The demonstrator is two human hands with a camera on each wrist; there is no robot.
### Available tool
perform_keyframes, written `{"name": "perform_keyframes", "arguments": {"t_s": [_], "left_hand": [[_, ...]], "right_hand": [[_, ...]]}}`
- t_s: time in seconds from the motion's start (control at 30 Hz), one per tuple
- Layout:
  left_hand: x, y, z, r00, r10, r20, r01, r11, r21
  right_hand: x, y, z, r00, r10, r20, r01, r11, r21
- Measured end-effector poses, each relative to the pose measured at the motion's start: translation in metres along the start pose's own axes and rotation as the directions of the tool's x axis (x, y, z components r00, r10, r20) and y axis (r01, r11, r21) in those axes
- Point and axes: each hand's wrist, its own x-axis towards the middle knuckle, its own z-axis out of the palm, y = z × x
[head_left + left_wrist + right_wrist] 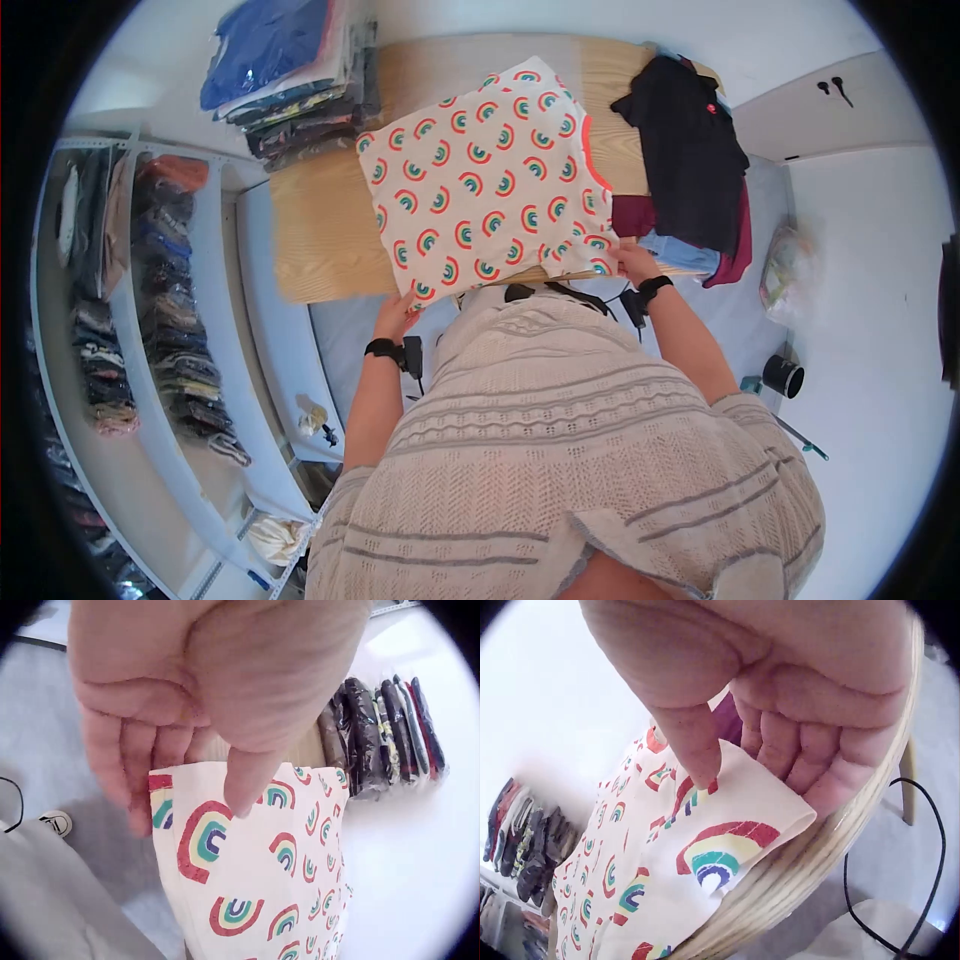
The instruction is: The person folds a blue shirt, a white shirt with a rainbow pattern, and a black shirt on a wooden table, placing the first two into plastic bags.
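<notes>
A cream garment with rainbow prints (480,180) lies over the wooden table, its near edge between both hands. At its near left corner my left hand (397,318) pinches the cloth; in the left wrist view the thumb of the left hand (217,675) lies on top, fingers behind the fabric. My right hand (638,263) pinches the near right corner; the right wrist view shows the right hand (757,690) with its thumb on the printed cloth (727,847) and the fingers beneath. An orange-red trim runs along the garment's right side.
Bagged folded clothes (300,85) are stacked at the table's back left. A black garment (690,150) lies on maroon and blue cloth at the right. Shelves of bagged clothes (180,300) stand to the left. The wooden table (320,240) has a rounded edge; a cable (939,855) hangs beside it.
</notes>
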Motion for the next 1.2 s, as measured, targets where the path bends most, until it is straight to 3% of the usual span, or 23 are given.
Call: {"name": "perform_keyframes", "arguments": {"t_s": [0.03,0.07,0.13,0.2,0.3,0.4,0.53,0.67,0.73,0.8,0.87,0.93,0.97,1.03,1.07,1.13,1.17,1.2], "left_hand": [[0.001,-0.003,-0.001,1.0,-0.003,-0.003,0.004,0.993,0.117],[0.002,-0.006,-0.002,1.0,-0.002,0.011,0.001,0.993,0.121],[-0.008,0.003,0.0,1.0,0.011,0.008,-0.012,0.998,0.061],[-0.013,0.013,-0.001,0.999,0.045,0.02,-0.044,0.999,-0.026],[-0.011,0.026,-0.013,0.996,-0.007,0.085,0.038,0.929,-0.368],[0.004,0.035,-0.023,0.998,-0.008,0.057,0.034,0.879,-0.476],[0.018,0.066,-0.012,0.999,-0.005,0.053,0.033,0.836,-0.548],[0.042,0.092,-0.001,0.997,0.038,-0.062,-0.067,0.829,-0.555],[0.048,0.103,0.007,0.995,0.045,-0.086,-0.084,0.838,-0.54],[0.045,0.112,0.019,0.991,0.075,-0.114,-0.129,0.785,-0.606],[0.049,0.111,0.02,0.993,0.045,-0.11,-0.099,0.826,-0.555],[0.042,0.11,0.028,0.966,0.175,-0.189,-0.215,0.951,-0.221],[0.04,0.108,0.03,0.967,0.172,-0.188,-0.212,0.952,-0.219],[0.047,0.092,0.029,0.924,0.348,-0.157,-0.304,0.92,0.248],[0.052,0.084,0.027,0.926,0.346,-0.154,-0.302,0.92,0.249],[0.061,0.074,0.023,0.772,0.633,0.059,-0.512,0.565,0.647],[0.065,0.07,0.021,0.773,0.632,0.061,-0.512,0.563,0.649],[0.062,0.072,0.024,0.726,0.674,0.138,-0.507,0.389,0.769]], "right_hand": [[-0.001,0.0,0.0,1.0,0.014,0.025,-0.014,1.0,-0.016],[-0.001,0.001,0.001,0.998,0.03,0.052,-0.028,0.999,-0.032],[-0.01,-0.008,-0.002,0.999,0.02,0.027,-0.019,1.0,-0.016],[-0.011,-0.02,-0.011,0.994,-0.04,0.099,0.055,0.986,-0.158],[-0.04,-0.062,0.004,0.989,-0.032,0.145,0.034,0.999,-0.01],[-0.044,-0.094,0.019,0.979,-0.07,0.192,0.048,0.992,0.118],[-0.014,-0.129,0.032,0.975,-0.097,0.198,0.067,0.987,0.149],[0.029,-0.144,0.044,0.977,-0.115,0.179,0.086,0.983,0.163],[0.039,-0.151,0.055,0.986,-0.1,0.131,0.075,0.98,0.185],[0.04,-0.157,0.058,0.983,-0.173,0.053,0.155,0.954,0.255],[0.043,-0.155,0.051,0.982,-0.187,-0.032,0.189,0.97,0.152],[0.048,-0.14,0.035,0.93,-0.331,-0.158,0.308,0.939,-0.153],[0.05,-0.131,0.028,0.931,-0.327,-0.16,0.304,0.94,-0.152],[0.055,-0.106,0.017,0.876,-0.434,-0.212,0.349,0.872,-0.343],[0.059,-0.094,0.016,0.876,-0.431,-0.215,0.346,0.874,-0.343],[0.06,-0.078,0.02,0.826,-0.535,-0.18,0.408,0.786,-0.465],[0.061,-0.072,0.021,0.815,-0.563,-0.139,0.438,0.755,-0.488],[0.063,-0.07,0.022,0.816,-0.561,-0.142,0.437,0.758,-0.485]]}}
